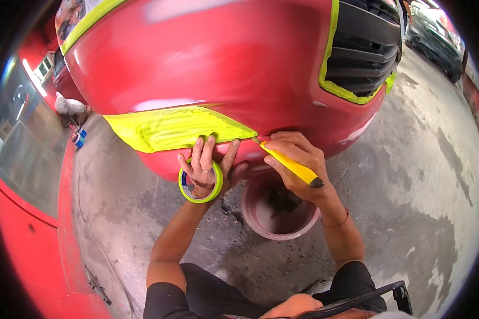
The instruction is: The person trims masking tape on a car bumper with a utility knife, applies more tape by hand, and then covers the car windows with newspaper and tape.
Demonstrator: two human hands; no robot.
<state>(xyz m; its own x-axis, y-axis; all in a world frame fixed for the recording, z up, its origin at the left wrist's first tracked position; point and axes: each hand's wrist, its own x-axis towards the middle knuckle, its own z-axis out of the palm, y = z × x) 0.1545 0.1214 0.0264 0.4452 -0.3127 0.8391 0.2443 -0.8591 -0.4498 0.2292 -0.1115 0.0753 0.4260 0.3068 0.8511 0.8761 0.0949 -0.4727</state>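
Note:
My right hand [298, 159] is closed around a yellow utility knife [295, 166] with a black end. Its tip meets the pointed right corner of the yellow-green masking tape [181, 127] stuck over a recess in the red car bumper [197, 58]. My left hand [210, 159] rests against the bumper, fingers stretched out and spread along the lower edge of the taped patch. A roll of yellow-green masking tape [217, 186] hangs around some of its fingers. The left thumb and palm are partly hidden.
Below my hands a pinkish bucket [245, 212] stands on the stained concrete floor [399, 212]. The black grille [362, 48] is edged with the same tape. To the left is a red-framed glass door [29, 165]; a dark car [434, 40] stands at far right.

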